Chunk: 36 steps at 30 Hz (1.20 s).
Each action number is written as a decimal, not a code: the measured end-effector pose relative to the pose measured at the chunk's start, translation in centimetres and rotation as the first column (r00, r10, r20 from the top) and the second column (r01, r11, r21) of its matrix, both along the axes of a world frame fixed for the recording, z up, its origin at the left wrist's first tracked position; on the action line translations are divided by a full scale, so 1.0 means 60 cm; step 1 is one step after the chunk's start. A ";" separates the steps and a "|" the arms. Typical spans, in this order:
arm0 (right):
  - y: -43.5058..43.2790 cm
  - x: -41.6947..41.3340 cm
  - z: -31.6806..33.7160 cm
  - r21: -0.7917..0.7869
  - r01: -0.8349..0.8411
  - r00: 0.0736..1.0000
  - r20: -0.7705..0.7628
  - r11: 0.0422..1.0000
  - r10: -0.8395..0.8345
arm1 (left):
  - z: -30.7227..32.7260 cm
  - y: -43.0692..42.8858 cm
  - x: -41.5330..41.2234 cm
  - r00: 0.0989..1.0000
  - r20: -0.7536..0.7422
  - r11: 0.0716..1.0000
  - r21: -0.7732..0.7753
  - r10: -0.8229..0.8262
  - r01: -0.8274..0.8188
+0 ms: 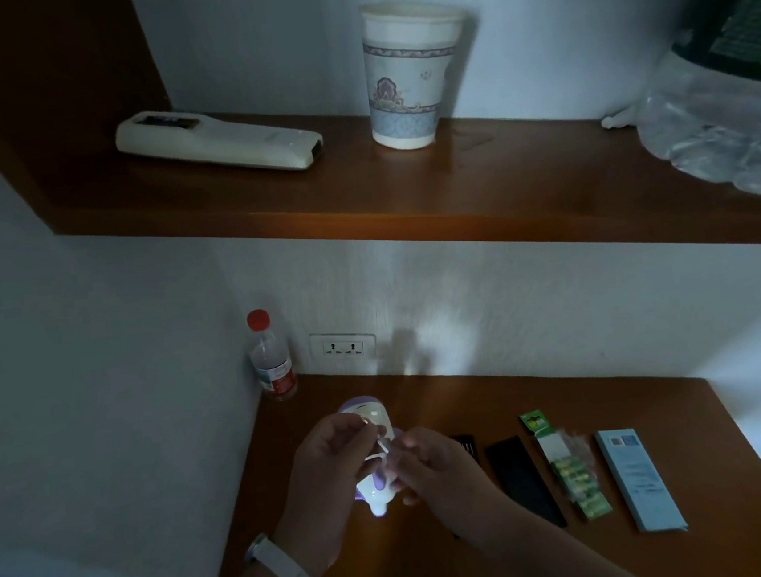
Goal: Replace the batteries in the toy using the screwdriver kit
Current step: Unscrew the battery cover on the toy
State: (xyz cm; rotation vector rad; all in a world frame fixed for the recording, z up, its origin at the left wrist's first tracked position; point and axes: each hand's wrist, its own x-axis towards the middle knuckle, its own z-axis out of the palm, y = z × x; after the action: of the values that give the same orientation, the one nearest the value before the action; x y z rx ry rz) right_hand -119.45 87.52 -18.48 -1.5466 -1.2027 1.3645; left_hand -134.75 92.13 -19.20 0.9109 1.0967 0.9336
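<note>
Both hands grip the toy [370,456] above the desk [614,414]: left hand [334,460] closed around its body, right hand [425,463] pinching a thin white tool [383,446] against it.
Right of the toy: black kit tray [522,479], then battery pack [567,465], then blue box [638,479]. Behind the toy stands a bottle [270,359].

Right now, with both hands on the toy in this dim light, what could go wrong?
1. The room is dark, so a small part dropped from the left hand or right hand could vanish on the brown desk.
2. The toy is held in the air, not braced, so a tool could slip.
</note>
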 end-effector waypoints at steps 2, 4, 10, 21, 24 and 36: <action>-0.002 -0.003 -0.004 -0.044 -0.010 1.000 -0.013 0.999 0.010 | -0.006 0.001 0.000 1.000 -0.002 1.000 -0.009 0.025 -0.025; -0.004 -0.001 -0.009 -0.055 -0.004 1.000 0.013 0.998 0.005 | -0.012 -0.001 -0.001 0.999 -0.042 1.000 -0.007 0.025 -0.026; -0.009 0.010 -0.022 -0.058 0.011 0.993 0.115 0.998 -0.004 | -0.037 -0.004 -0.010 0.987 -0.160 1.000 -0.001 -0.004 0.004; -0.006 0.024 -0.051 -0.109 0.016 0.991 0.133 0.994 -0.002 | -0.078 0.002 -0.025 0.955 -0.276 0.994 -0.033 -0.106 0.101; -0.006 0.036 -0.060 -0.107 0.044 0.991 0.134 0.993 -0.030 | -0.108 0.007 -0.031 0.886 -0.464 0.999 0.029 -0.015 0.033; -0.003 0.075 -0.081 -0.105 0.034 0.976 0.216 0.994 -0.011 | -0.201 0.055 -0.014 0.949 -0.199 0.934 -0.312 -0.244 0.175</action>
State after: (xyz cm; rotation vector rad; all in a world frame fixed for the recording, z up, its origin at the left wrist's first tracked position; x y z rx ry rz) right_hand -114.94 87.33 -23.35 -1.8173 -1.2526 1.2909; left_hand -135.61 95.41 -31.27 0.8873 1.2705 0.4770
